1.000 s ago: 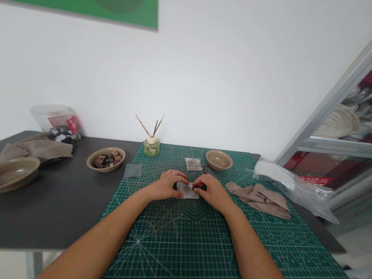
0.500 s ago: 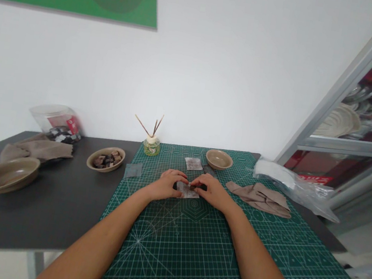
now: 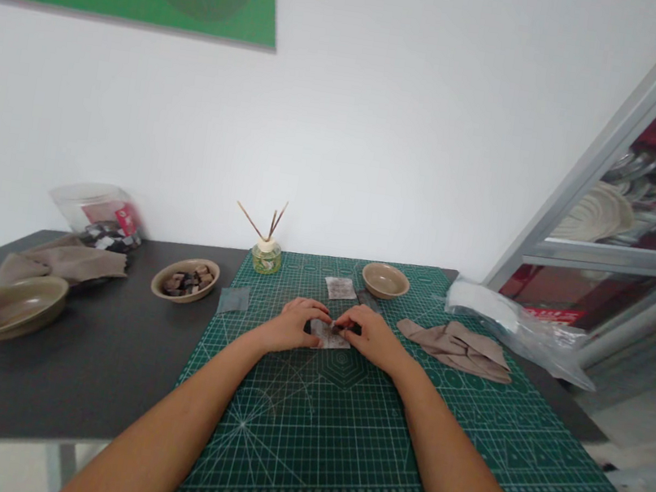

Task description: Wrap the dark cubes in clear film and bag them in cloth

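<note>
A small whitish sheet with dark smudges (image 3: 331, 340) lies on the green cutting mat (image 3: 329, 443), between my hands. My left hand (image 3: 293, 325) holds it down from the left, fingers at its upper edge and thumb at its lower edge. Above the sheet, my right hand (image 3: 373, 335) pinches a small dark piece (image 3: 338, 330) in its fingertips; its exact kind is too small to make out. Just behind, a second smudged sheet (image 3: 340, 288) lies flat. A dark strip (image 3: 367, 299) is partly hidden by my right hand.
Behind right stands a bowl (image 3: 385, 281); a brown cloth (image 3: 454, 347) and a plastic bag (image 3: 519, 324) lie right. Leftward are a grey square (image 3: 234, 299), a reed diffuser (image 3: 266, 256), a bowl of small blocks (image 3: 185, 281), a large bowl (image 3: 1, 310), another cloth (image 3: 64, 260) and a clear tub (image 3: 95, 211).
My right fingertips and the small dark piece have shifted very slightly over the sheet. My left hand stays in place, and the whole view has moved a little.
</note>
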{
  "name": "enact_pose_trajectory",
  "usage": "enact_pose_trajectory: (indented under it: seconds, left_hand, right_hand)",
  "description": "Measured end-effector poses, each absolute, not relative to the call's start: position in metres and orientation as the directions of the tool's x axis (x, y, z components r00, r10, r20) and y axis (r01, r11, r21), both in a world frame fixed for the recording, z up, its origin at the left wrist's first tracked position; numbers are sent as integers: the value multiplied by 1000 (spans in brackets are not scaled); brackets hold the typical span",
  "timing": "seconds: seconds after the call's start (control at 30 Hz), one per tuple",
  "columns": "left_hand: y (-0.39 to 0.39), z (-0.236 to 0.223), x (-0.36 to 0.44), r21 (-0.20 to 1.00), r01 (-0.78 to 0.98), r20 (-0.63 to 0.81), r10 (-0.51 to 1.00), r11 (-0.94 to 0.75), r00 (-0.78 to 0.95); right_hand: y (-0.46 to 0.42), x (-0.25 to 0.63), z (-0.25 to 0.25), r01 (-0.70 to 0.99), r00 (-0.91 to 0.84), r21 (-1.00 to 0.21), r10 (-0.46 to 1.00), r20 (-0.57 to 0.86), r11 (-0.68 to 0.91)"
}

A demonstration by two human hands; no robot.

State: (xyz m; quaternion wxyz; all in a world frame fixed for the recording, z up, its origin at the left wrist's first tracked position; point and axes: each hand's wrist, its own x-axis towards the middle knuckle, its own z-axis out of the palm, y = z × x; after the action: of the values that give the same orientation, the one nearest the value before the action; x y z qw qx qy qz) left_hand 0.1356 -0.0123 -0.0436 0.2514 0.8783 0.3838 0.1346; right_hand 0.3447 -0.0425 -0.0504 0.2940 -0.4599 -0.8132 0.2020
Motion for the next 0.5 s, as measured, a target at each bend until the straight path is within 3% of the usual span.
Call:
enact_pose_trajectory:
  seconds: [0.5]
  left_hand:
    - [-12,-45,135,539,601,56,737,-590,673]
  right_hand:
    - [-43,341,-50,619,-429,-566,838,337,545]
